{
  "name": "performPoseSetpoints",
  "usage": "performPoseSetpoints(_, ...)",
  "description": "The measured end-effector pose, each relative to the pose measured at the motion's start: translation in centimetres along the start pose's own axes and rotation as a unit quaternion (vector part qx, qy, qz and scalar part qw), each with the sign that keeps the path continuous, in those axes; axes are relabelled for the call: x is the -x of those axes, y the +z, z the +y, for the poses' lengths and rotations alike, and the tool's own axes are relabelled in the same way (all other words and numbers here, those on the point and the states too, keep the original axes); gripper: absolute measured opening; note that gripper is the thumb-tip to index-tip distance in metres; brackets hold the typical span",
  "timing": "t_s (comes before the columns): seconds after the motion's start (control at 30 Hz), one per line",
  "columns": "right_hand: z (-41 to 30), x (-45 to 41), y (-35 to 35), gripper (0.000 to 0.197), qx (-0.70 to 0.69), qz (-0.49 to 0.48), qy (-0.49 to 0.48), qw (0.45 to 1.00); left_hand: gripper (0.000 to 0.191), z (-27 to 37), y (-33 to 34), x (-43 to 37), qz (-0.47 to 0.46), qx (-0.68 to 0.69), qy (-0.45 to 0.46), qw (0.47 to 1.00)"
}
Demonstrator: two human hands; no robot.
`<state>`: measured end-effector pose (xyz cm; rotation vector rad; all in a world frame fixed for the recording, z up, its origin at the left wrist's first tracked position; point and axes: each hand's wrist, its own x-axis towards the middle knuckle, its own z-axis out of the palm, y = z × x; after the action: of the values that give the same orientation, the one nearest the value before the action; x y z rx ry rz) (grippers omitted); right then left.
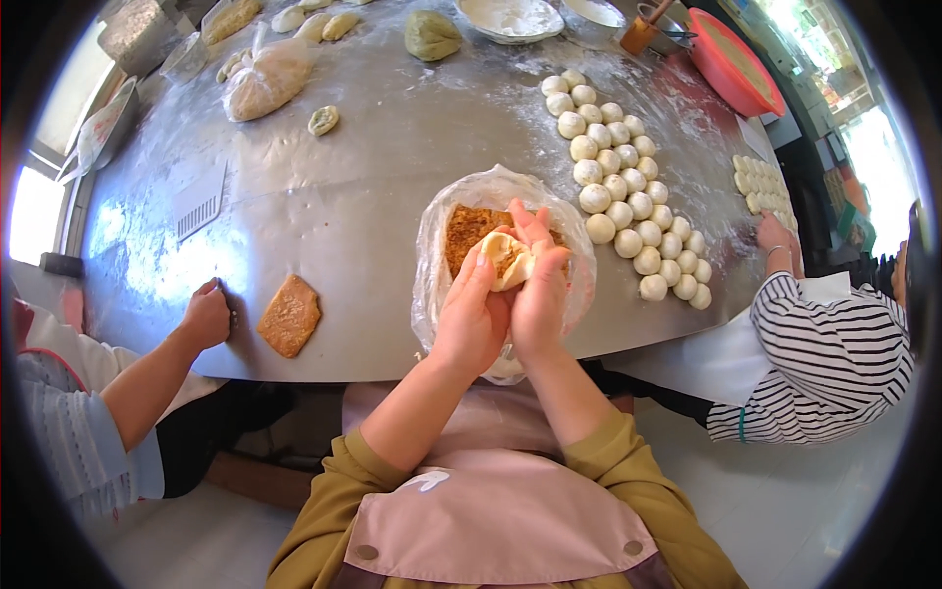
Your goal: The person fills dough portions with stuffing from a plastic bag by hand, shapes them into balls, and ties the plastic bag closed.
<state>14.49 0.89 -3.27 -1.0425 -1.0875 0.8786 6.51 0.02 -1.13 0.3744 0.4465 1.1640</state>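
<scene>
Cupped together above a clear plastic bag [434, 294], my left hand [471, 316] and my right hand [539, 294] hold one piece of pale dough [519, 274]. Its rim is raised around a brownish filling [505, 252]. My left thumb presses on the near rim, while the right fingers wrap the far side. Inside the opened bag lies a crumbly red-brown filling [471, 224], partly hidden by my hands. To the right of the bag, round floured dough balls [620, 214] sit in rows on the metal table [368, 221].
A co-worker's fist [208, 313] rests at left near a flat orange-brown slab [289, 316] and a slotted scraper [201, 202]. Another person's hand [776, 232] touches small dough pieces [758, 180] at right. Farther back are a bagged dough mass [268, 81], greenish dough [432, 35] and a red basin [725, 66].
</scene>
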Motion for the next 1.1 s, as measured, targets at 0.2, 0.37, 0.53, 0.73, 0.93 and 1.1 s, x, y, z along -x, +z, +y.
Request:
performPoseSetpoints(0.2,-0.7,-1.0,-2.3,0.060,0.300,-0.155,-0.157,0.928,0.042,1.2,0.7,0.4,0.067,0.085,-0.072,0.992)
performPoseSetpoints(0.37,-1.6,-0.4,-0.9,0.016,0.343,-0.101,-0.242,0.902,0.034,1.1,0.2,0.5,0.088,-0.001,-0.088,0.992)
performPoseSetpoints(0.53,-0.7,0.4,-0.2,0.028,0.246,-0.066,-0.131,0.958,0.040,1.3,0.4,0.8,0.079,-0.004,-0.078,0.994)
performPoseSetpoints(0.73,-0.9,-0.7,0.6,0.045,-0.078,0.026,0.093,0.992,0.038,0.5,0.3,0.8,-0.009,-0.298,0.136,0.945)
performPoseSetpoints(0.93,-2.0,0.9,1.7,0.060,-0.083,-0.070,0.118,0.987,0.033,1.1,-1.5,0.3,0.012,-0.521,0.269,0.810)
performPoseSetpoints(1.1,-4.2,0.8,2.0,0.035,-0.194,-0.071,0.192,0.959,0.069,1.8,-1.3,0.9,-0.022,-0.652,0.306,0.694)
